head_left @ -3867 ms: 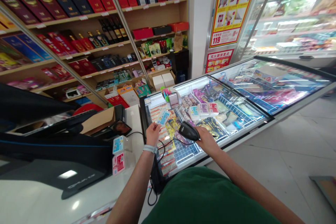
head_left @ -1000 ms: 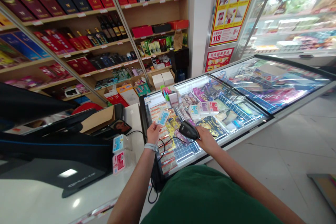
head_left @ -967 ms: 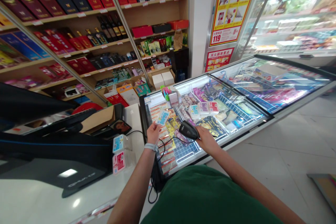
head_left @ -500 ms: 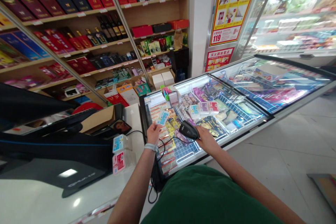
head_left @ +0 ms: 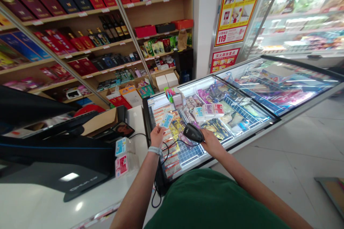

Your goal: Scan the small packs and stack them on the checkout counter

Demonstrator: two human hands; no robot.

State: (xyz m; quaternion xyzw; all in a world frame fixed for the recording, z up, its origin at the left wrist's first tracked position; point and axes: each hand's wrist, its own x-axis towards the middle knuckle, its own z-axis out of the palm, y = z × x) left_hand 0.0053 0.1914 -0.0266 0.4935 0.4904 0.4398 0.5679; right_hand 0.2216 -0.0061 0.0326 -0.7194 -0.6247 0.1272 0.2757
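Note:
My left hand [head_left: 156, 136] pinches a small light-blue packet [head_left: 167, 119] and holds it up over the glass lid of a chest freezer [head_left: 243, 130]. A white watch band sits on that wrist. My right hand [head_left: 211, 142] grips a black barcode scanner [head_left: 194, 132], whose head points left toward the packet, a short gap away. The scanner's black cable [head_left: 161, 171] loops down between my arms. Three small pink and blue packets [head_left: 208, 111] lie on the freezer glass beyond the scanner.
A black till screen [head_left: 51, 150] stands on the white counter [head_left: 29, 204] at my left, with two small packets [head_left: 121, 157] beside it. Shelves of boxed and bottled goods [head_left: 88, 25] fill the back wall. A second freezer [head_left: 282, 82] and tiled floor [head_left: 303, 150] lie to the right.
Nothing has visibly moved apart from a slight shift of the camera; both hands hold the same pose with the packet and the scanner.

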